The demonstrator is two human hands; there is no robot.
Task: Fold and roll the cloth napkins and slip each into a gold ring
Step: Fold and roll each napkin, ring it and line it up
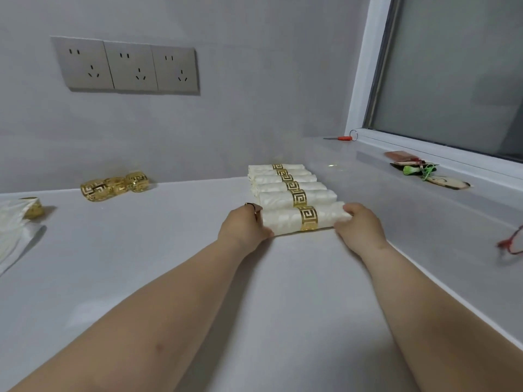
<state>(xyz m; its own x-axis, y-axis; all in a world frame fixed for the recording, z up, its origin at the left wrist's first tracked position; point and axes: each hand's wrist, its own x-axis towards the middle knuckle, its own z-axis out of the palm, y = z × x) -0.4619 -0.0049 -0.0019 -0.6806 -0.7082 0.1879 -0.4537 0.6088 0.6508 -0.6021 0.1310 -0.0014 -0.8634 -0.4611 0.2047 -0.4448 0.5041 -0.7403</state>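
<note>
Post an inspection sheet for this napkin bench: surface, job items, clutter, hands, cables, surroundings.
Surface: white tabletop, raised ledge along its right side.
Job's things: row of ringed rolls at back right; loose gold rings back left; unrolled cloth at left edge.
Clutter: red-handled tool, trinkets and red glasses on the ledge.
Hands: left hand and right hand grip the ends of the nearest roll.
Cables: nothing seen.
Surroundings: three wall sockets, window at right.

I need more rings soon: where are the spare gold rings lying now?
In the head view, the spare gold rings lie back left on the table, near the wall below the sockets, left of the rolled napkins.
</note>
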